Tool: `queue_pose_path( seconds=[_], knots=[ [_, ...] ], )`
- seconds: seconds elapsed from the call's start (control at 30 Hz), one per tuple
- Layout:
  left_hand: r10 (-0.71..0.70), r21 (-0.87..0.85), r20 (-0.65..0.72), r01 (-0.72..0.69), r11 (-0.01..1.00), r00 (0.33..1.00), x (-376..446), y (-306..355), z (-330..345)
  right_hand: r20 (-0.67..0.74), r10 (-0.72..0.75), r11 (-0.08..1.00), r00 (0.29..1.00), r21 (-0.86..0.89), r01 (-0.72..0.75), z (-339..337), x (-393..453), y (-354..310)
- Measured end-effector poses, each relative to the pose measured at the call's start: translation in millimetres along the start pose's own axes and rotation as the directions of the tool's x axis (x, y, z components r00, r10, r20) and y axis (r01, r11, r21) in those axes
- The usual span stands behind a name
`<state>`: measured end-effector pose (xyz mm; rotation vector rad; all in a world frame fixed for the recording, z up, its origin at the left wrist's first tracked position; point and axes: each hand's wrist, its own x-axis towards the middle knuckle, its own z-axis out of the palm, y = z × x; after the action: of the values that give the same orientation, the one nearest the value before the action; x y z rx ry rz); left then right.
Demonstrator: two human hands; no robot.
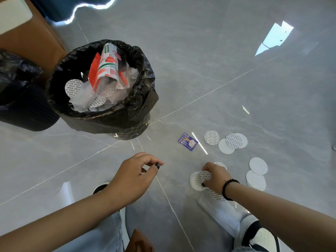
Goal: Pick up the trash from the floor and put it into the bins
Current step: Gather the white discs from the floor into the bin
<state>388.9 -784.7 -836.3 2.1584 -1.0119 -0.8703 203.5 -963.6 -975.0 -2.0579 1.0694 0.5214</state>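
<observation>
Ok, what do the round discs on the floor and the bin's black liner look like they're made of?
The round discs look like thin foil or coated paper seals: flat, matte white, some with fine printed text. The black liner looks like thin plastic film: glossy, crinkled, draped over the rim.

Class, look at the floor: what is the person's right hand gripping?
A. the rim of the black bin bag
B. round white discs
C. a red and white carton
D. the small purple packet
B: the right hand grips a few round white discs on the floor.
</observation>
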Motion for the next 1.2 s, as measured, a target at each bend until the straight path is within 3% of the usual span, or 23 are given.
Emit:
queue_pose_path(
  seconds=[0.23,0.4,0.6,0.73,1.03,1.2],
  knots=[
    [-0.015,-0.015,0.005,0.015,1.000,1.000,0,-1,1,-0.096,-0.119,0.992,0.988,0.017,0.121,10,-9,3],
    [-0.009,-0.028,0.020,0.010,1.000,1.000,0,0,4,-0.042,-0.101,0.992,0.994,0.068,0.104,15,-19,3],
    [-0.024,-0.030,0.028,0.025,0.999,0.999,-1,-3,4,0.036,-0.126,0.990,0.991,-0.059,0.128,14,-10,2],
    [-0.027,-0.032,0.029,0.028,0.999,0.999,0,-3,5,0.011,-0.128,0.989,0.992,-0.068,0.129,14,-10,2],
    [-0.032,-0.042,0.046,0.034,0.999,0.998,-1,-3,8,-0.088,-0.087,0.975,0.992,0.198,0.103,13,-19,9],
    [-0.044,-0.046,0.055,0.047,0.998,0.997,-1,-4,7,-0.277,0.187,0.869,0.943,0.493,-0.028,-1,-20,19]
  ],
)
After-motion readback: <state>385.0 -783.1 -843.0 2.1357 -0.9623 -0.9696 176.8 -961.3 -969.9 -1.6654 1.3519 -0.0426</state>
